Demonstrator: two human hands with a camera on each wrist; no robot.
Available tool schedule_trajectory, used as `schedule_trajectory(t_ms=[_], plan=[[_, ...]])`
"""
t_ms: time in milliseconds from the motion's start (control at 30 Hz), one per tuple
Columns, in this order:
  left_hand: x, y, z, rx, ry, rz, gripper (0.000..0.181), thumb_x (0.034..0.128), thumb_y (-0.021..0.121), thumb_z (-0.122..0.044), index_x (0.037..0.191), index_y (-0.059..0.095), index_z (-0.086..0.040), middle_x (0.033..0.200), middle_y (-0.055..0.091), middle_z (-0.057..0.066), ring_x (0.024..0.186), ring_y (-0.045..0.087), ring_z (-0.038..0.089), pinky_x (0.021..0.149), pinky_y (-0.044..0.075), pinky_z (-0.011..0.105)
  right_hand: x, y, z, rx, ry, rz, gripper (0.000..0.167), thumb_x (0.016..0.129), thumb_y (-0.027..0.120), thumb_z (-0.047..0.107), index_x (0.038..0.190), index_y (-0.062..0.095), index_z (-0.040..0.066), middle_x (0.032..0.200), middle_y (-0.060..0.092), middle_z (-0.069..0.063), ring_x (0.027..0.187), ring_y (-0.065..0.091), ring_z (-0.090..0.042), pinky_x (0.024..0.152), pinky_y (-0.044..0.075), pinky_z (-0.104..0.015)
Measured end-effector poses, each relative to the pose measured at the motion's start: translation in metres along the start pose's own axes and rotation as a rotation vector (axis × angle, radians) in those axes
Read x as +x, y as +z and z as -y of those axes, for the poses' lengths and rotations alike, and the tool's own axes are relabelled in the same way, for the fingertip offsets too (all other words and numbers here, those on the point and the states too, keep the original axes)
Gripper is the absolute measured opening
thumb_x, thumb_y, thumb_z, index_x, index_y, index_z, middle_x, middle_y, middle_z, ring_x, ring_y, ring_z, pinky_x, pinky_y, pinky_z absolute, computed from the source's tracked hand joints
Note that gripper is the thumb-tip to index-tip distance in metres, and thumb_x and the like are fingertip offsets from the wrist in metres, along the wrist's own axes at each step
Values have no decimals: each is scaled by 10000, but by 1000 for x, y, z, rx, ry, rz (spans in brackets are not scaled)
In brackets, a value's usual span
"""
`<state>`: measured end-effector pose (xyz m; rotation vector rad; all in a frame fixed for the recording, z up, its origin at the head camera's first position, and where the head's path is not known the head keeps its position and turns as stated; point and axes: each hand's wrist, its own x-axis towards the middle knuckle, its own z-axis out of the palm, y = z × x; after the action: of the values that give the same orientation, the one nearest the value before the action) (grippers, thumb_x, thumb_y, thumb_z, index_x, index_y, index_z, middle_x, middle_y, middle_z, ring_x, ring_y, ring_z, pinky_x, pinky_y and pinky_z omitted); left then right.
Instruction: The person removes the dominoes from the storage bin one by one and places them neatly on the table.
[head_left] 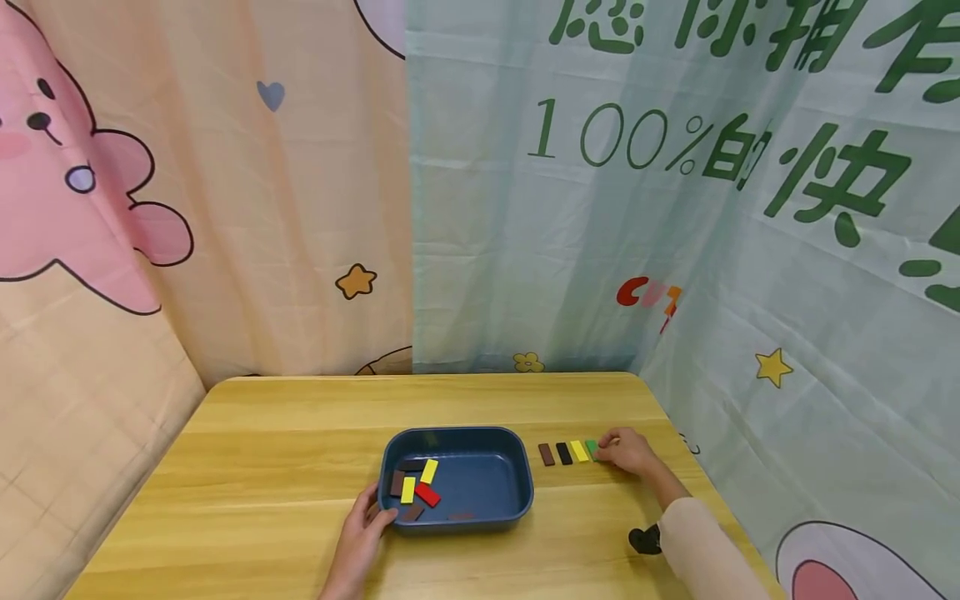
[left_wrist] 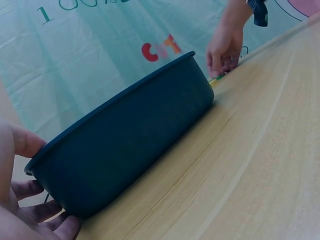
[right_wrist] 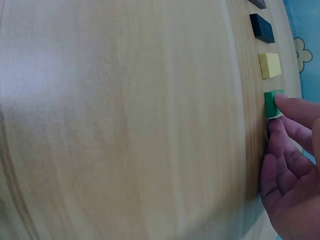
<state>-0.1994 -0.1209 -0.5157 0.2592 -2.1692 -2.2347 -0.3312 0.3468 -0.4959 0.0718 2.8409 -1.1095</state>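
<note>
My left hand grips the near left corner of a dark blue rectangular basin, thumb at the rim and fingers around the outer wall. Inside, at its left, lie two yellow blocks, a red block and several dark or brown ones. My right hand pinches a green block between thumb and fingers, on the table. That block is at the right end of a row, beside a yellow block, a black block and a brown block.
The wooden table ends at the back against printed curtains. A curtain also hangs along the right edge. A black object shows at the right sleeve.
</note>
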Motion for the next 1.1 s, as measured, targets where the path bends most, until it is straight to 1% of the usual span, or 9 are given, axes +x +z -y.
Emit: schedule_trajectory(t_ms=[200,267,367,433,567,667,800,967,1100], plan=[[2,-2,-1,-4,-9,5,564,1036,539,-70,1524,332,123,1550,320,365,1428,322,534,1151,321,592,-2,5,-1,27,-19,-52,364,983,707,242,1187,647,-54,914,709,-68,735,640,-190,649,527,-344],[2,-2,-1,-7,-6,3,570,1035,542,-70,1526,328,123,1551,315,369,1427,319,539,1152,318,594,-1,6,0,41,-21,-74,383,1003,679,247,1219,630,-66,933,706,-75,738,644,-192,654,529,-355],[2,-2,-2,-9,-3,4,567,1036,543,-74,1526,332,116,1551,313,367,1428,317,540,1153,316,594,1,5,4,40,-41,-125,345,1012,653,221,1208,638,-62,924,677,-87,734,630,-204,655,519,-370],[2,-1,-1,-14,3,9,573,1033,550,-74,1528,332,116,1550,318,365,1426,324,536,1153,320,590,3,6,10,32,-67,-171,292,1008,656,205,1174,669,-35,951,673,-88,778,637,-216,689,533,-387],[-1,-2,1,-8,-5,9,590,1027,552,-73,1531,318,124,1551,310,374,1425,320,539,1151,322,592,4,12,30,38,-171,-206,222,997,678,160,1131,703,-15,973,682,-82,891,644,-275,771,561,-452],[-2,-1,5,1,-10,1,585,1021,549,-59,1522,320,140,1544,314,387,1417,329,545,1144,333,592,4,17,48,52,-258,-177,203,993,694,133,1130,708,-16,966,684,-72,917,648,-287,804,566,-478],[-3,0,9,20,-4,8,579,1020,561,-62,1508,335,151,1530,334,391,1407,350,544,1134,354,578,6,25,73,38,-329,-122,154,981,709,122,1103,728,30,938,682,-25,866,643,-225,778,568,-433],[-3,-3,5,34,6,5,581,1030,550,-81,1517,323,141,1533,326,390,1411,339,547,1136,341,591,8,37,103,12,-421,15,174,996,688,163,1129,727,59,960,681,1,849,637,-172,752,561,-367],[-1,-3,3,19,-2,11,578,1038,539,-83,1528,315,128,1549,314,375,1424,327,533,1153,318,587,7,42,121,-13,-493,81,174,993,697,175,1130,728,71,949,672,19,838,644,-155,752,566,-348]])
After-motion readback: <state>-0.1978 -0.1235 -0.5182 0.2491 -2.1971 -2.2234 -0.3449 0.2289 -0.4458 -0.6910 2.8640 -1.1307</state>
